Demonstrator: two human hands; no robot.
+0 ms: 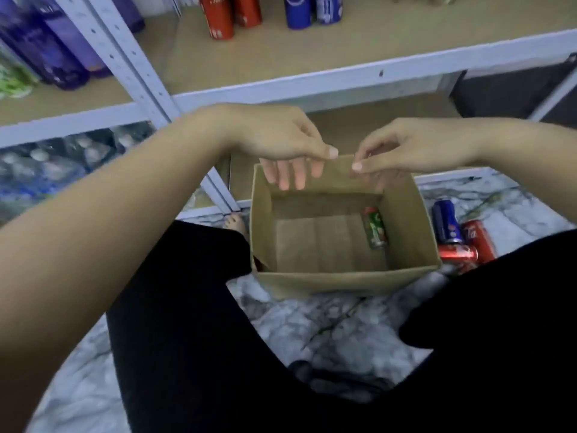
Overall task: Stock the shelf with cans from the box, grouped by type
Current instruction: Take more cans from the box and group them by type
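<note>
Box (343,279) sits on the marble floor (327,332) between the person's knees, open top. One can left inside: green/red can (374,228), lying on its side against the wall below the right hand.

Left hand (281,142) grips the far flap (338,165), thumb on top, fingers curled over the inside face. Right hand (406,148) pinches the same flap edge, thumb and forefinger. Both closed on cardboard, neither on a can.

Outside the box, below and outboard of the right hand: blue can (446,225) and two red cans (468,248) on the floor, touching each other, lying down.

Shelf (343,54) beyond both hands: red cans (231,14) standing together, blue cans (312,10) standing beside them, groups apart. Purple bottles (53,48) out past the left hand.

Handling, my read: can is rigid, smooth, probably full so some heft, and rolls freely when on its side. Take it around mid-body with a full wrap, not by the ends. Box is light, thin cardboard, nearly empty, so it will slide or tip if the flap is pulled; steady it with one hand while the other reaches in.
</note>
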